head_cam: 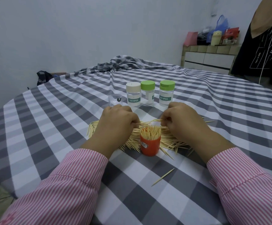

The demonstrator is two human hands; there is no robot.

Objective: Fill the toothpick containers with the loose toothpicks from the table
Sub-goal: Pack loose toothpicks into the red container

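Wooden toothpicks form a small bundle pinched between the left hand and right hand, just above the orange container, which stands open and nearly full amid the loose pile on the table. Their long axis runs left-right, roughly level. Squaring the ends, then tipping the bundle upright, should let it drop in cleanly.

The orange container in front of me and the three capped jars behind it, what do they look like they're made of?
The orange container looks like opaque, slightly glossy plastic, going by its even colour and soft sheen; it carries a barcode sticker. The three capped jars have see-through bodies, probably clear plastic, though glass can't be ruled out. Their beige and green caps look like matte moulded plastic.
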